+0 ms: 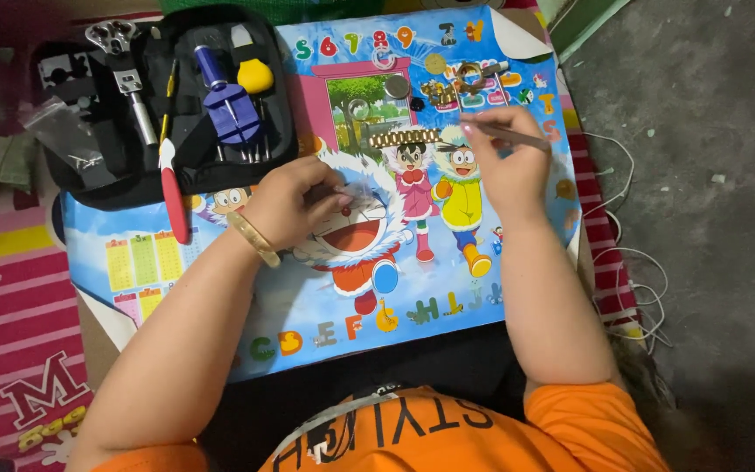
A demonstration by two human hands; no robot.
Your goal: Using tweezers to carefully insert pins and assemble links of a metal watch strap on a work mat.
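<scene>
L hand (pixel 294 203) is resting clenched on colourful cartoon poster mat (pixel 447 288), mid-frame. R hand (pixel 504 162) is pinching thin metal tool (pixel 504 134), upper right, just beside gold link watch band (pixel 404 137).

View: a single head-worn camera, so no second view shares any part of the scene.
Direction: it looks almost straight down over the person's orange shirt (pixel 447 437) and both forearms.
Distance: close, about at arm's reach of the work.
Centre: the cartoon poster mat (pixel 447 288) fills the middle.
Upper left: the black tool case (pixel 89 175).
Right edge: grey floor (pixel 709 175).
Sharpness: the far top-left corner looks blurred, perhaps by motion.
</scene>
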